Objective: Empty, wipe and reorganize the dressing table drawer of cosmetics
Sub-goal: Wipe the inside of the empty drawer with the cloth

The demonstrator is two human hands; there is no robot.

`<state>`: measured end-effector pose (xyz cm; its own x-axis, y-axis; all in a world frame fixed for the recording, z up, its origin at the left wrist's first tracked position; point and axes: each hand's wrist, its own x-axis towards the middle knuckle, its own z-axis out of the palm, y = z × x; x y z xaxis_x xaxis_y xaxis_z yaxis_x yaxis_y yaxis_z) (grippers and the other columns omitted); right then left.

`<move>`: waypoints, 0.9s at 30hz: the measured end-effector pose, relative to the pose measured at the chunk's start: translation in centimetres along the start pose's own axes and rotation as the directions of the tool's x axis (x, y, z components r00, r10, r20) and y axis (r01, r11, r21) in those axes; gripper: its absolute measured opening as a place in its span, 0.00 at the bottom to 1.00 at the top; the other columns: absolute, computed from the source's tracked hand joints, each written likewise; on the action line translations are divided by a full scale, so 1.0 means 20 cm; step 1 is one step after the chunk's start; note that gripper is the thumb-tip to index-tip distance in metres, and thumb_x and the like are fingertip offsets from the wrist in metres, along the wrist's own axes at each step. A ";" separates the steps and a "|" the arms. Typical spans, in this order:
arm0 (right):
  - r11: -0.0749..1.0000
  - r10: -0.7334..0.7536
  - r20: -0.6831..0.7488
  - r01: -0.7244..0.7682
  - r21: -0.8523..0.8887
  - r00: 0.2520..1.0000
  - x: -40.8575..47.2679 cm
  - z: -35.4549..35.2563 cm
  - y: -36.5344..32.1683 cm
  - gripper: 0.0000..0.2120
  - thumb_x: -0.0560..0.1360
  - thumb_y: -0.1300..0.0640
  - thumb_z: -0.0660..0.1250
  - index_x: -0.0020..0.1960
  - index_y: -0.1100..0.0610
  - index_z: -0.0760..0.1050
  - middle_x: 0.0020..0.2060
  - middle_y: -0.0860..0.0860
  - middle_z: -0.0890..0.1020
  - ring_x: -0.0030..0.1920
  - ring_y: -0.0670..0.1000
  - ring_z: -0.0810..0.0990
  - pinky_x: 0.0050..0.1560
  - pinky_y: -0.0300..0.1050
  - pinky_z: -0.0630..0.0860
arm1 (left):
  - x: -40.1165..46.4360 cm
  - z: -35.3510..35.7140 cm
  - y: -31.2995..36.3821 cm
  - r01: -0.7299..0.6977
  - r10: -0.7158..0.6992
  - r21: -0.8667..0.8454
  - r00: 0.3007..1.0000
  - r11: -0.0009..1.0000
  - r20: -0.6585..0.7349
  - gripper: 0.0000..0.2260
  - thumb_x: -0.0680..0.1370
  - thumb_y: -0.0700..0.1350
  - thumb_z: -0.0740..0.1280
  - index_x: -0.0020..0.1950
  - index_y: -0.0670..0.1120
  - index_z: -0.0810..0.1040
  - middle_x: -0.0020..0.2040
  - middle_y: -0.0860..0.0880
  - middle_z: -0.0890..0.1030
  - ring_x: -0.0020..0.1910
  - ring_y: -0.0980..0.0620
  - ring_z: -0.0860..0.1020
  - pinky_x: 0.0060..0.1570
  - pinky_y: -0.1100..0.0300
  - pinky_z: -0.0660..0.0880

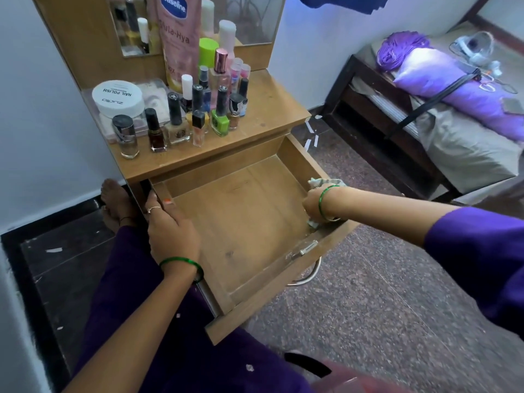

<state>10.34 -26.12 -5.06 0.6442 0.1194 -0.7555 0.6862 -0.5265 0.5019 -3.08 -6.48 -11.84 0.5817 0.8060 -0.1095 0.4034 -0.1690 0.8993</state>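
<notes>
The wooden drawer [235, 222] of the dressing table is pulled out and holds nothing but my right hand and the cloth. My left hand [167, 225] grips the drawer's left side wall, thumb over the rim. My right hand [314, 202] presses a pale crumpled cloth [323, 183] against the inside of the right wall, near the front corner. On the tabletop [269, 109] stand several nail polish bottles [195, 120], a white nail polish remover tub [117, 97] and a tall pink Vaseline lotion bottle [178, 38].
A mirror [249, 18] rises behind the cosmetics. A bed [453, 109] with a purple pillow stands to the right. My foot [116, 199] rests left of the table by the wall. A metal handle [306, 276] hangs on the drawer front. Paper scraps lie on the speckled floor.
</notes>
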 end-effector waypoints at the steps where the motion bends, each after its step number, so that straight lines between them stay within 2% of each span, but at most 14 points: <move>1: 0.997 0.019 0.033 -0.017 -0.070 0.999 -0.01 -0.02 -0.01 0.17 0.77 0.51 0.62 0.63 0.57 0.74 0.61 0.57 0.76 0.61 0.61 0.75 0.56 0.52 0.73 | 0.00 0.00 0.00 -0.001 0.001 0.000 1.000 1.000 0.003 0.19 0.83 0.47 0.50 0.74 0.47 0.61 0.64 0.43 0.75 0.57 0.44 0.76 0.44 0.56 0.66; 4: 0.989 0.083 0.034 -0.078 -0.124 0.996 -0.06 -0.14 -0.01 0.17 0.79 0.54 0.60 0.67 0.56 0.70 0.68 0.56 0.68 0.69 0.59 0.66 0.67 0.54 0.65 | 0.00 -0.01 0.00 0.008 -0.008 0.007 1.000 1.000 0.013 0.19 0.83 0.47 0.50 0.74 0.47 0.60 0.65 0.42 0.74 0.59 0.43 0.75 0.45 0.56 0.66; 5: 0.988 0.107 -0.022 -0.108 -0.109 0.994 -0.09 -0.20 0.01 0.17 0.80 0.58 0.59 0.67 0.58 0.69 0.64 0.56 0.71 0.67 0.58 0.69 0.66 0.53 0.66 | 0.00 -0.01 0.00 0.004 -0.004 0.006 1.000 1.000 0.007 0.19 0.83 0.47 0.50 0.74 0.47 0.60 0.65 0.42 0.74 0.59 0.42 0.75 0.45 0.55 0.66; 6: 0.985 0.117 -0.079 -0.126 -0.118 0.990 -0.12 -0.26 0.04 0.15 0.80 0.60 0.57 0.66 0.59 0.70 0.55 0.55 0.74 0.61 0.57 0.71 0.64 0.52 0.68 | 0.01 0.00 0.00 0.000 0.000 0.002 1.000 1.000 0.001 0.19 0.83 0.47 0.50 0.74 0.47 0.61 0.64 0.42 0.74 0.58 0.42 0.75 0.45 0.55 0.67; 7: 0.981 0.128 -0.115 -0.143 -0.133 0.985 -0.17 -0.30 0.09 0.14 0.80 0.61 0.56 0.65 0.60 0.70 0.46 0.54 0.73 0.55 0.56 0.72 0.62 0.51 0.69 | 0.01 0.00 0.00 -0.001 0.001 -0.003 1.000 1.000 -0.006 0.18 0.83 0.47 0.50 0.73 0.47 0.62 0.64 0.41 0.74 0.58 0.41 0.75 0.44 0.54 0.67; 8: 0.976 0.150 -0.124 -0.167 -0.138 0.981 -0.19 -0.33 0.15 0.14 0.80 0.61 0.57 0.64 0.60 0.71 0.43 0.54 0.73 0.54 0.56 0.72 0.60 0.50 0.70 | 0.02 0.01 -0.01 0.003 -0.003 -0.007 1.000 1.000 -0.014 0.18 0.83 0.47 0.50 0.72 0.47 0.63 0.63 0.41 0.75 0.58 0.40 0.75 0.45 0.54 0.68; 10: 0.976 0.175 -0.111 -0.188 -0.114 0.978 -0.22 -0.34 0.23 0.16 0.79 0.55 0.59 0.65 0.58 0.71 0.54 0.54 0.76 0.59 0.57 0.76 0.59 0.51 0.73 | 0.02 0.01 -0.01 0.009 -0.009 -0.017 1.000 1.000 -0.020 0.18 0.83 0.48 0.50 0.72 0.47 0.64 0.63 0.42 0.76 0.57 0.40 0.75 0.46 0.53 0.68; 11: 0.983 0.150 -0.115 -0.161 -0.085 0.982 -0.22 -0.33 0.25 0.17 0.78 0.51 0.59 0.63 0.58 0.73 0.56 0.55 0.77 0.59 0.58 0.77 0.60 0.52 0.74 | 0.02 0.01 -0.02 0.008 -0.009 -0.020 1.000 1.000 -0.016 0.18 0.83 0.48 0.50 0.72 0.47 0.64 0.63 0.42 0.76 0.57 0.40 0.75 0.46 0.54 0.67; 13: 0.998 0.058 -0.175 -0.057 0.010 0.983 -0.21 -0.30 0.25 0.11 0.77 0.52 0.59 0.53 0.57 0.74 0.48 0.54 0.78 0.52 0.58 0.79 0.56 0.51 0.76 | 0.01 0.01 -0.01 0.009 -0.009 -0.023 1.000 1.000 -0.010 0.18 0.83 0.48 0.50 0.72 0.48 0.63 0.63 0.42 0.75 0.58 0.41 0.75 0.46 0.54 0.67; 15: 0.994 -0.037 -0.218 0.059 0.094 0.975 -0.19 -0.25 0.18 0.10 0.76 0.59 0.59 0.55 0.58 0.75 0.45 0.55 0.78 0.50 0.58 0.78 0.52 0.48 0.76 | 0.01 0.01 -0.01 0.012 -0.012 -0.018 1.000 1.000 -0.007 0.18 0.83 0.48 0.50 0.72 0.48 0.63 0.64 0.42 0.75 0.58 0.41 0.75 0.46 0.54 0.66; 17: 0.979 -0.127 -0.217 0.158 0.131 0.968 -0.18 -0.18 0.09 0.11 0.76 0.61 0.60 0.57 0.58 0.74 0.49 0.55 0.79 0.51 0.57 0.78 0.50 0.45 0.73 | 0.02 0.00 -0.01 0.013 -0.013 -0.010 1.000 1.000 -0.011 0.18 0.83 0.48 0.50 0.72 0.48 0.63 0.64 0.42 0.74 0.59 0.40 0.74 0.46 0.54 0.66; 21: 0.938 -0.210 -0.231 0.263 0.228 0.950 -0.19 0.03 0.08 0.05 0.75 0.61 0.64 0.44 0.53 0.75 0.40 0.50 0.80 0.42 0.52 0.77 0.48 0.43 0.75 | 0.01 0.00 -0.01 0.019 -0.019 -0.018 1.000 1.000 -0.009 0.18 0.83 0.48 0.50 0.72 0.47 0.63 0.64 0.41 0.75 0.59 0.40 0.74 0.46 0.54 0.66; 24: 0.984 -0.105 -0.239 0.135 0.114 0.965 -0.19 0.11 0.20 0.08 0.76 0.57 0.62 0.52 0.55 0.77 0.47 0.53 0.81 0.46 0.54 0.79 0.50 0.44 0.77 | 0.00 0.00 0.02 0.029 -0.029 -0.011 1.000 1.000 -0.005 0.19 0.83 0.48 0.50 0.73 0.47 0.62 0.65 0.41 0.73 0.60 0.40 0.73 0.47 0.54 0.65; 27: 0.998 0.059 -0.366 -0.067 -0.010 0.929 -0.23 0.09 0.29 0.08 0.77 0.56 0.60 0.52 0.53 0.77 0.51 0.54 0.79 0.54 0.56 0.77 0.52 0.45 0.71 | 0.00 -0.01 0.03 0.022 -0.022 -0.013 1.000 1.000 0.000 0.19 0.83 0.47 0.50 0.73 0.46 0.62 0.66 0.41 0.73 0.60 0.41 0.73 0.47 0.55 0.64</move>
<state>10.65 -31.13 0.61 0.7624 0.3879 -0.5180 0.6447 -0.5252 0.5555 -3.06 -6.54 -11.24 0.5730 0.8092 -0.1295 0.4071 -0.1439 0.9020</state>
